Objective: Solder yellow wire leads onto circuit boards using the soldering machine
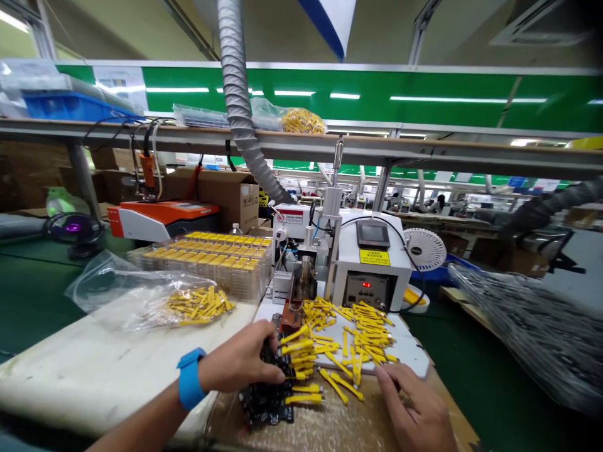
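Observation:
My left hand [245, 358], with a blue band [191, 378] at the wrist, curls over a cluster of small black parts [268, 402]. Its thumb and fingers press around some of them; the far fingertips are hidden. Short yellow cables [301, 361] stick out to the right from this cluster. On the right, my right hand [414, 408] is closed, thumb against forefinger, by the edge of the white plate [414, 358]. Whether anything is pinched there I cannot tell. Loose yellow cables [367, 326] lie heaped on that plate, and a few rest on the brown board [348, 427].
A white bench machine [377, 279] with a lit red display stands behind the cables. Left of it are stacked clear trays [240, 276] of yellow pieces and an open plastic bag [117, 295] of yellow cables. A grey hose [235, 81] hangs overhead; bagged cables [513, 333] lie far right.

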{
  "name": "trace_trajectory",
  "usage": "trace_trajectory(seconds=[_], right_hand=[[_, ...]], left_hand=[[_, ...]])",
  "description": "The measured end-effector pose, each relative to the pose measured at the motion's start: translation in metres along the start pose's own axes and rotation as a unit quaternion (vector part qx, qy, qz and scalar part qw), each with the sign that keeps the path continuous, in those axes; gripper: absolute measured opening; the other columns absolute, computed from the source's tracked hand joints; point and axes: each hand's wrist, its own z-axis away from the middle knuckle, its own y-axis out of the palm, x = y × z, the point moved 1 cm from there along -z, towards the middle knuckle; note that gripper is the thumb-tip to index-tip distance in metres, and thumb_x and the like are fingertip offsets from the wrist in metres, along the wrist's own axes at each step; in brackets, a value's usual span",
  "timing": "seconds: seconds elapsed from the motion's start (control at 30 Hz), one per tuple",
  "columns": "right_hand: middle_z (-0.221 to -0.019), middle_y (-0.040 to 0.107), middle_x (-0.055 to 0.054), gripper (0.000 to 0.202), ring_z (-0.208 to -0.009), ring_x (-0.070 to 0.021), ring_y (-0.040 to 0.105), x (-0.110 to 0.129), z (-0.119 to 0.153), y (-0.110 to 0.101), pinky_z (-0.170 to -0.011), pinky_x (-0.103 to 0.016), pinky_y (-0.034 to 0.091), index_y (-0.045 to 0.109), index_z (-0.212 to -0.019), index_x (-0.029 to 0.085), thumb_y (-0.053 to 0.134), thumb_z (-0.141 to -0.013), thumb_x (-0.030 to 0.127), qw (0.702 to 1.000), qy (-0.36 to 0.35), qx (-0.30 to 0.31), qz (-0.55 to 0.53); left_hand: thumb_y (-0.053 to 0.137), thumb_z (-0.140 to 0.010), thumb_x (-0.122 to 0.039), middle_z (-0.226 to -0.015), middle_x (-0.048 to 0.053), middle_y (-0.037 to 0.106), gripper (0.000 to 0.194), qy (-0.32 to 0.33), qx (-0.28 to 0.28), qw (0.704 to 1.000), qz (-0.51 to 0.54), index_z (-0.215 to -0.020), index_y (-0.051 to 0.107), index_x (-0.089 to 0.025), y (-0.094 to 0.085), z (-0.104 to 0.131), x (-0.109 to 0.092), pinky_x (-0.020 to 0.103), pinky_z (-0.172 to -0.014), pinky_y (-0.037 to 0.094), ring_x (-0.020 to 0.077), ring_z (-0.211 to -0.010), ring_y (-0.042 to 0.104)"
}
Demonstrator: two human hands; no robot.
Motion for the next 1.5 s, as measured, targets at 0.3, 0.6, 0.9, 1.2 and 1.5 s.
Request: trace_trajectory(seconds=[0.3,0.6,0.9,1.2,1.5], right_hand=[[-0.081,0.066,0.001,0.022,-0.073,-0.0118,0.062,-0.003,0.003,0.000,-0.071,-0.018,0.046,0.065,-0.080,0.021,0.052,-0.093,0.033,1.000,0.009,0.013,0.003],[-0.084,0.066,0.001,0.022,-0.076,-0.0126,0.062,-0.007,0.003,0.001,-0.073,-0.019,0.044,0.066,-0.083,0.021,0.053,-0.093,0.035,0.999,0.023,0.024,0.013],[-0.085,0.065,-0.001,0.029,-0.079,-0.0141,0.060,-0.004,0.005,0.001,-0.074,-0.021,0.043,0.066,-0.082,0.020,0.050,-0.094,0.040,0.996,0.078,0.042,0.011],[-0.081,0.065,-0.001,0.032,-0.074,-0.0138,0.060,-0.004,0.003,0.001,-0.070,-0.021,0.044,0.065,-0.078,0.019,0.049,-0.094,0.041,0.996,0.078,0.043,0.003],[-0.083,0.066,-0.003,0.031,-0.075,-0.0155,0.062,-0.004,0.003,0.000,-0.070,-0.022,0.046,0.068,-0.080,0.019,0.050,-0.094,0.040,0.996,0.070,0.048,-0.003]], left_hand=[[0.067,-0.067,-0.031,-0.083,0.000,0.050,0.029,-0.002,-0.020,1.000,-0.014,-0.084,0.049,-0.017,-0.001,0.004,-0.006,0.024,-0.063,0.033,0.0161,-0.076,0.044],[0.064,-0.061,-0.026,-0.080,0.000,0.051,0.026,-0.041,-0.041,0.998,-0.030,-0.075,0.045,-0.017,0.019,0.025,0.005,0.025,-0.060,0.028,0.0174,-0.074,0.043],[0.069,-0.067,-0.037,-0.081,0.002,0.049,0.036,-0.020,-0.053,0.998,-0.042,-0.081,0.043,-0.017,0.026,0.009,-0.010,0.026,-0.064,0.029,0.0172,-0.074,0.042],[0.067,-0.067,-0.033,-0.082,-0.003,0.049,0.037,-0.032,-0.023,0.999,0.025,-0.081,0.036,-0.018,0.016,0.032,0.005,0.022,-0.064,0.033,0.0146,-0.076,0.043],[0.068,-0.062,-0.028,-0.081,-0.003,0.045,0.041,-0.033,-0.015,0.998,0.048,-0.078,0.032,-0.018,0.016,0.033,0.011,0.023,-0.062,0.032,0.0151,-0.076,0.040]])
